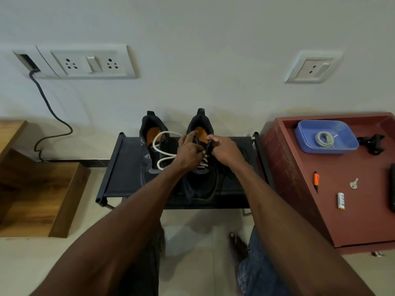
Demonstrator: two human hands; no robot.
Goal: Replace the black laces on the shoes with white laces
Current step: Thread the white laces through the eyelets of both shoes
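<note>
Two black shoes with orange insoles stand side by side on a black rack (pixel 126 167), heels toward the wall. The right shoe (pixel 201 184) has a white lace (pixel 203 164) threaded through its lower eyelets. My left hand (pixel 188 151) and my right hand (pixel 224 149) both pinch the upper eyelet flaps of this shoe, fingers closed on the lace area. A loose loop of white lace (pixel 159 146) trails from my left hand over the left shoe (pixel 152 144). A black lace (pixel 224 178) lies on the rack beside the right shoe.
A red-brown cabinet (pixel 342 189) at the right carries a blue tray (pixel 305 144) with a coiled white lace (pixel 323 139), a key, a battery, an orange pen and a black clip. Wooden steps (pixel 32 189) stand left. Sockets and a cable are on the wall.
</note>
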